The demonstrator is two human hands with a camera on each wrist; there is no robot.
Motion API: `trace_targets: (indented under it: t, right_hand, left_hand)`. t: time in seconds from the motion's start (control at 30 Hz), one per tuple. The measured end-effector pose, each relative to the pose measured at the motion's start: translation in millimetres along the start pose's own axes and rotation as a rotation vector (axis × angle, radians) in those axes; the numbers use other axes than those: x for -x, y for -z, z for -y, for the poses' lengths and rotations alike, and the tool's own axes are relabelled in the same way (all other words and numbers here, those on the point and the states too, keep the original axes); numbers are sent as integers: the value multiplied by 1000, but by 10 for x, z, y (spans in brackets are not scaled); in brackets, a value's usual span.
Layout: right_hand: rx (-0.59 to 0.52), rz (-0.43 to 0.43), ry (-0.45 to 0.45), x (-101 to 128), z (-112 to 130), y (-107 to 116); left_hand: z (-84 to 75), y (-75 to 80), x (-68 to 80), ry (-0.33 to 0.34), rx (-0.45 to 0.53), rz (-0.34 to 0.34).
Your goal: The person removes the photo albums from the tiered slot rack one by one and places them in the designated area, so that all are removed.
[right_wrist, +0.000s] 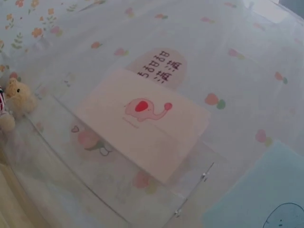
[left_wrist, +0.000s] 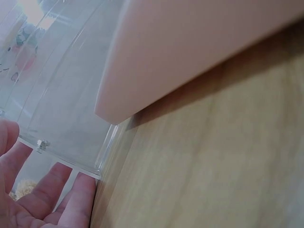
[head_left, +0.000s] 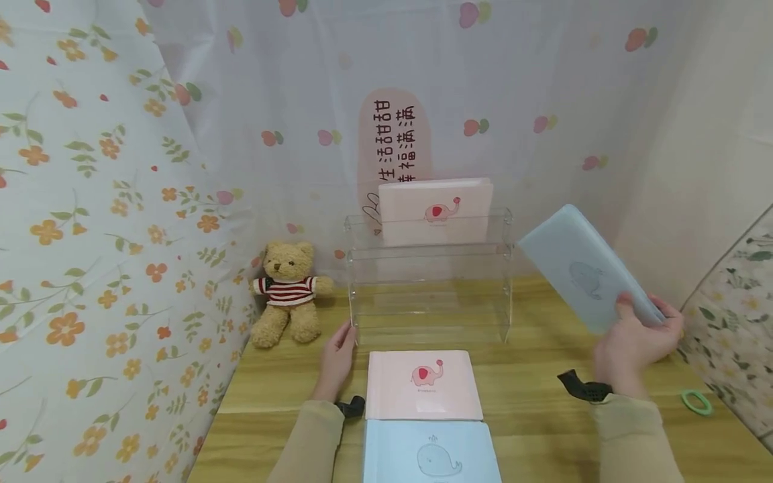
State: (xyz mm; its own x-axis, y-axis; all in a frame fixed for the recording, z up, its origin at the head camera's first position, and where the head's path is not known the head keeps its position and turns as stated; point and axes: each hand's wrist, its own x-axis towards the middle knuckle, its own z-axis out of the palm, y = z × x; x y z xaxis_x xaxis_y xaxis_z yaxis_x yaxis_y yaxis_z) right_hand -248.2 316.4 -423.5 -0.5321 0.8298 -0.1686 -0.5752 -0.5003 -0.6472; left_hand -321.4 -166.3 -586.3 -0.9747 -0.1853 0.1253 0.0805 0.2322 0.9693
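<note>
One blue whale book is up in the air, tilted and only pinched at its lower end by my right hand, so it could slip, or nudge the clear rack despite my flat left hand steadying it on the worktop.

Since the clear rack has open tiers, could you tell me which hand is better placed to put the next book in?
Probably the right hand: it holds the blue whale book aloft beside the rack, while the left hand steadies its corner.
</note>
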Motion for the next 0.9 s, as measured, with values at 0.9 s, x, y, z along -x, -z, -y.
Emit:
trace_targets:
  t: [0.9]
  right_hand:
    - [752,90,-58,-340,-849,116]
  left_hand:
    - [4,10,-6,5,-2,-7]
